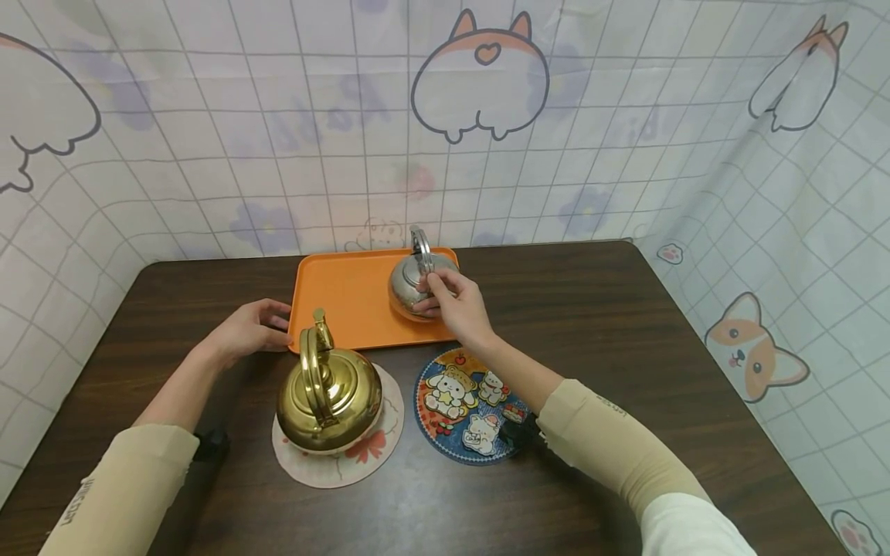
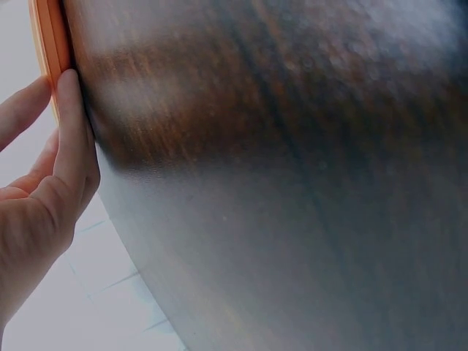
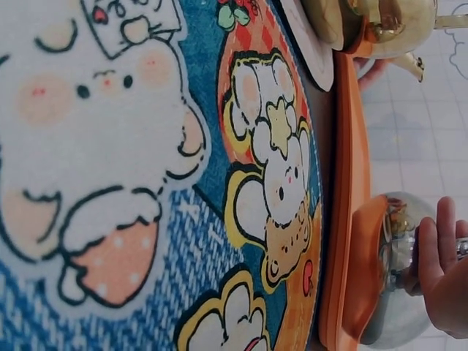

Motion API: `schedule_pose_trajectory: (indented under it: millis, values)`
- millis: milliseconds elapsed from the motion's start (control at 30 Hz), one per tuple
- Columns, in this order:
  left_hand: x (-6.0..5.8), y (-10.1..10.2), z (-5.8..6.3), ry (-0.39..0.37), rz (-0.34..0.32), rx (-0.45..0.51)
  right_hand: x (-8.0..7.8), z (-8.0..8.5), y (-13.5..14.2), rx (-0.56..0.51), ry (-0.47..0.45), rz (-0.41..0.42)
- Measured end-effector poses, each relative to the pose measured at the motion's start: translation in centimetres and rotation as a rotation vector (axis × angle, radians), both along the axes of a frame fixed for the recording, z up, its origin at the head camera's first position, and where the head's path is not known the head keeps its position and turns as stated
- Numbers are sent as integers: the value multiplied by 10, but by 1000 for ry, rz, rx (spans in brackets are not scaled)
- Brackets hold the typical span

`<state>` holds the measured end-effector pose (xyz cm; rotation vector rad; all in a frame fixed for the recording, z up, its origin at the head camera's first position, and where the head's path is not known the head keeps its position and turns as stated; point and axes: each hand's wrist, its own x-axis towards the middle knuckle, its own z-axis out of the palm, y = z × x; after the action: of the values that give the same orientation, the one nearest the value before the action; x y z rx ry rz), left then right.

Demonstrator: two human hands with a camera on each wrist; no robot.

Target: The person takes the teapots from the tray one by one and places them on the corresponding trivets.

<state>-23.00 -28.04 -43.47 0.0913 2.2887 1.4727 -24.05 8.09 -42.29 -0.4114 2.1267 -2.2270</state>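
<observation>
A silver kettle stands upright on the right part of an orange tray. My right hand pinches the near end of its handle, the fingers lying against the kettle's side; the right wrist view shows this hand at the kettle from low down. At the tray's left edge, my left hand touches the rim with its fingertips. Its fingers are mostly straight in the left wrist view, against the orange rim. A gold kettle stands in front of the tray's left part.
Under the gold kettle lies a round pale mat with red flowers. To its right is a round blue mat with cartoon animals, partly under my right forearm. The dark wooden table meets a patterned cloth behind it.
</observation>
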Motion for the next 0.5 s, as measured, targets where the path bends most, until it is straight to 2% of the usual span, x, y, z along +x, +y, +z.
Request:
schedule_pose_trajectory:
  millis: [500]
  values:
    - [-1, -1, -1, -5, 2, -5, 7, 4, 7, -1, 36, -31]
